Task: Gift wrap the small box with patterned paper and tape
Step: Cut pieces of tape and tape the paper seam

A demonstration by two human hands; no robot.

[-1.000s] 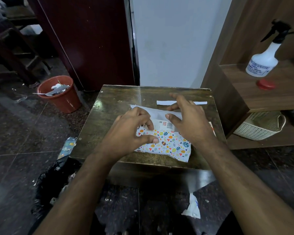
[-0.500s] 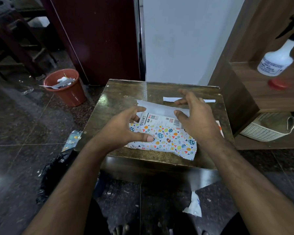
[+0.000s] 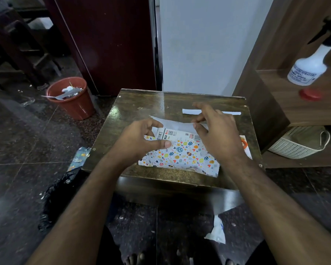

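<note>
- On the small brown table (image 3: 134, 104) we see the small box (image 3: 177, 134), its printed white face up, lying on the patterned paper (image 3: 182, 155).
- Our left hand (image 3: 139, 142) curls around the box's left end, thumb pressing the paper's near flap against it.
- Our right hand (image 3: 218, 134) covers the box's right end, fingers spread and bent; whether they grip anything, we cannot tell.
- Beyond the box, a white strip (image 3: 191, 111) lies near the table's far edge.
- Left of the table, an orange bin (image 3: 73, 104) stands on the floor.
</note>
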